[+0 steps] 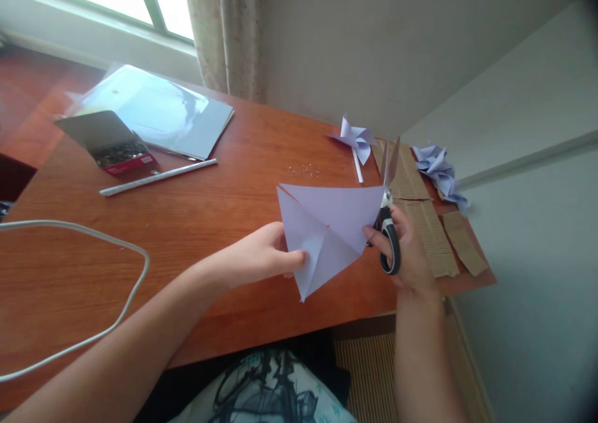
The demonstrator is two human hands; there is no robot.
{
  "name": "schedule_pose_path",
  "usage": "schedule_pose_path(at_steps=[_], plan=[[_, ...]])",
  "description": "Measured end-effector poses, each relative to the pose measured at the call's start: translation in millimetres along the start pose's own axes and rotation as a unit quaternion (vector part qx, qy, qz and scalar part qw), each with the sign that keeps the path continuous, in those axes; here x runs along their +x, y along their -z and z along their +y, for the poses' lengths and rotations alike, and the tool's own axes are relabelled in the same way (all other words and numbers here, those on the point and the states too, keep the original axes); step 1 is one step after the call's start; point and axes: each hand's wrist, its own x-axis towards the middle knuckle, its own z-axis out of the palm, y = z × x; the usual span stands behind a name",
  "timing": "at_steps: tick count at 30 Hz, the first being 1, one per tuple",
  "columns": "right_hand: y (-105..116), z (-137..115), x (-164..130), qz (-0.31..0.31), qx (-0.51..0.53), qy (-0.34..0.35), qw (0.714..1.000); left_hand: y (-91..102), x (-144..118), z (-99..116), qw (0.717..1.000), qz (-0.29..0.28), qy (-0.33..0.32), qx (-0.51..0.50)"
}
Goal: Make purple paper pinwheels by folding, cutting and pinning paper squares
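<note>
Reddish wood bench [210, 217] fills the view, set under a window with a curtain at its far edge. My left hand [261, 258] pinches the folded paper [327, 223] at its left side, thumb on top and fingers beneath, holding it up just above the bench near the front edge. My right hand [406, 248] is closed through the handles of the scissors [389, 223], whose blades stand spread and point away from me at the paper's right corner. Beyond them, near the far right corner, lie a pinwheel [355, 139], cardboard strips [420, 211] and crumpled scraps [441, 174]. Toward the far left sit a pin box [114, 146], a sheet pack [159, 108] and a white stick [159, 177]. A cable [116, 242] loops along the left edge.
</note>
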Motion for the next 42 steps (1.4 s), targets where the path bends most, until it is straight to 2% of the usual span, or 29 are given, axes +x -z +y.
schedule_pose_path(at_steps=[3,6,9,11,14,16,18,20,26,32,37,42], plan=[[-4.9,6.9,-1.8,0.014,-0.01,0.012,1.0,3.6,5.1,-1.1,0.997,0.053,-0.019,-0.061],[-10.7,18.0,-2.9,0.059,0.003,0.033,0.998,9.2,11.7,-3.2,0.976,0.131,-0.06,-0.161],[-22.2,25.1,-1.6,0.077,0.032,0.025,0.996,12.9,15.7,-5.4,0.966,0.188,-0.076,-0.163],[-32.7,25.2,-1.1,0.098,0.083,0.013,0.992,11.6,15.8,-6.1,0.978,0.165,-0.078,-0.097],[-49.6,21.0,-2.5,0.126,0.185,-0.004,0.975,4.8,13.3,-6.2,0.995,0.061,-0.074,0.014],[-60.4,17.8,-5.4,0.125,0.221,-0.01,0.967,-0.3,11.4,-6.3,0.996,0.005,-0.075,0.04],[-70.1,15.3,-9.3,0.124,0.226,-0.006,0.966,-3.8,10.7,-7.0,0.996,-0.015,-0.082,0.032],[-78.5,13.6,-13.7,0.125,0.219,0.0,0.968,-5.4,11.9,-8.3,0.996,0.004,-0.088,0.014],[-91.1,11.7,-20.6,0.121,0.218,-0.023,0.968,-4.3,19.0,-11.5,0.984,0.134,-0.116,0.006],[-80.0,12.2,-33.0,0.086,0.196,-0.023,0.977,1.5,17.0,-9.6,0.958,0.25,-0.138,-0.007],[-53.6,10.0,-63.2,-0.037,0.117,-0.077,0.989,4.0,11.1,-7.3,0.934,0.306,-0.184,0.017],[-37.6,4.9,-90.7,-0.132,0.054,-0.13,0.981,2.5,7.0,-5.3,0.925,0.327,-0.187,0.052]])
